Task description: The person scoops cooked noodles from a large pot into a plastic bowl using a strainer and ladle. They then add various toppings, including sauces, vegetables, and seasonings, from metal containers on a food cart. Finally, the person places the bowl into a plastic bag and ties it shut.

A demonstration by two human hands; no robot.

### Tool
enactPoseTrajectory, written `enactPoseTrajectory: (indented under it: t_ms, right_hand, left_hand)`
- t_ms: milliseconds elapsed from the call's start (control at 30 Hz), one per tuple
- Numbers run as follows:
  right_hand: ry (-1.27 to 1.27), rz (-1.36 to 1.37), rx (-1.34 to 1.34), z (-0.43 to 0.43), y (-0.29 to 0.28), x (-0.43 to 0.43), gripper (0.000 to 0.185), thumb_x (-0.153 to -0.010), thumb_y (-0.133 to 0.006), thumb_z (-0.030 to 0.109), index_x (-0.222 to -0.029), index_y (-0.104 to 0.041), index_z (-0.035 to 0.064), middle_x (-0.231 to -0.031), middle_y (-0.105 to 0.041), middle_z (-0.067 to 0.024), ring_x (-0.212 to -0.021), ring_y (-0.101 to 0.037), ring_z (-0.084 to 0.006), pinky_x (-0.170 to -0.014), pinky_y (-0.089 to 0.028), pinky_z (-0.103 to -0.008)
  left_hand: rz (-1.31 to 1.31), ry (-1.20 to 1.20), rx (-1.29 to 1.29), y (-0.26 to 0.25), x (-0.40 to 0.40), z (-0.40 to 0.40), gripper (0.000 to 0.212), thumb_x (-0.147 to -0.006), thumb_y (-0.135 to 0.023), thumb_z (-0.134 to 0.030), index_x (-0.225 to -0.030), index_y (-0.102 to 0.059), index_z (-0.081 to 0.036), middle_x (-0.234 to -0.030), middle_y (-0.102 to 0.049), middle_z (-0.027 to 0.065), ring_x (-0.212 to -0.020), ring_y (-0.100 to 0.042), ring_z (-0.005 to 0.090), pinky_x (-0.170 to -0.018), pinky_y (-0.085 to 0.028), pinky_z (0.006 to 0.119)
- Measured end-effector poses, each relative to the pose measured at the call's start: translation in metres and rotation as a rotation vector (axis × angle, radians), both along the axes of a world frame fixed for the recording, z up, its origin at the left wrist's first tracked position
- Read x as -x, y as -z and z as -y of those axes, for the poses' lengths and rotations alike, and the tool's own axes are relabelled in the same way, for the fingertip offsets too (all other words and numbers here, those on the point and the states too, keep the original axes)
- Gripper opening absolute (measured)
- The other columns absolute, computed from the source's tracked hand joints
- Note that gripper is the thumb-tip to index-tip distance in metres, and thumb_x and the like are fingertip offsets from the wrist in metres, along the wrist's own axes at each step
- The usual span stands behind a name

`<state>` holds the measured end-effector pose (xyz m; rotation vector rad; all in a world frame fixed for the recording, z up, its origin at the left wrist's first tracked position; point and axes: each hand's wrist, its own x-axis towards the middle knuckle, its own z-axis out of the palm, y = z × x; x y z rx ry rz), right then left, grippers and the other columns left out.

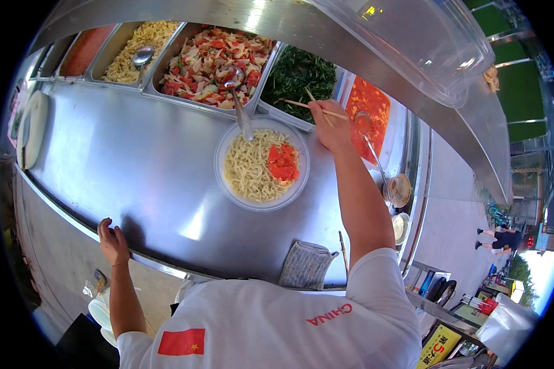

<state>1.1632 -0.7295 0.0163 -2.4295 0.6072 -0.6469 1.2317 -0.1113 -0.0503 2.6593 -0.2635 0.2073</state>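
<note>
In my right hand [333,127] is a pair of wooden chopsticks [300,103], their tips over a tub of chopped dark leafy greens [300,76]. Just left of that hand, a round clear plastic bowl [223,188] stands on the counter. It contains pale noodles [249,168] with a portion of cooked tomato [283,162] on their right side. My left hand [114,241] hangs at the counter's front edge, apart from the bowl. Its fingers are loosely bent and I see nothing in them.
A steel pan of mixed chopped vegetables [207,50] holds a spoon [241,110], its handle reaching the bowl. To the right, tomato sauce [364,108] contains a ladle [374,152]. A folded cloth [307,264] lies near me. Overhead are a steel shelf [295,20] and a clear plastic container [424,46].
</note>
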Motion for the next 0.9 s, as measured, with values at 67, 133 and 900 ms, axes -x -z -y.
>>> enactPoseTrajectory:
  t_ms: [67, 133, 900]
  right_hand:
    - [-0.149, 0.048, 0.027, 0.004, 0.002, 0.0, 0.017, -0.085, -0.062, 0.023, -0.09, -0.068, 0.0074, -0.08, -0.064, -0.013, -0.079, -0.062, -0.0295, -0.071, -0.05, -0.0345]
    - [-0.1, 0.034, 0.063, 0.003, 0.0, 0.001, 0.017, -0.085, -0.062, 0.02, -0.089, -0.068, 0.0049, -0.082, -0.065, -0.0131, -0.079, -0.063, -0.0265, -0.071, -0.049, -0.0323]
    - [0.283, 0.264, -0.682, 0.031, -0.022, 0.022, 0.02, -0.092, -0.056, 0.019, -0.092, -0.061, -0.0005, -0.069, -0.062, -0.0063, -0.055, -0.057, -0.0113, -0.052, -0.048, -0.0245]
  left_hand:
    - [0.0, -0.001, -0.006, -0.002, 0.001, 0.001, 0.024, -0.084, -0.05, -0.007, -0.108, -0.052, 0.0, -0.109, -0.055, 0.0121, -0.069, -0.053, 0.0235, -0.066, -0.045, 0.035]
    - [0.005, 0.004, -0.007, -0.003, 0.001, 0.001, 0.024, -0.085, -0.05, -0.007, -0.107, -0.052, 0.0, -0.109, -0.055, 0.0121, -0.07, -0.053, 0.0239, -0.066, -0.045, 0.035]
    - [0.031, 0.022, -0.003, -0.003, 0.001, 0.0, 0.023, -0.083, -0.047, -0.006, -0.104, -0.053, -0.001, -0.108, -0.056, 0.0124, -0.071, -0.054, 0.0254, -0.068, -0.046, 0.036]
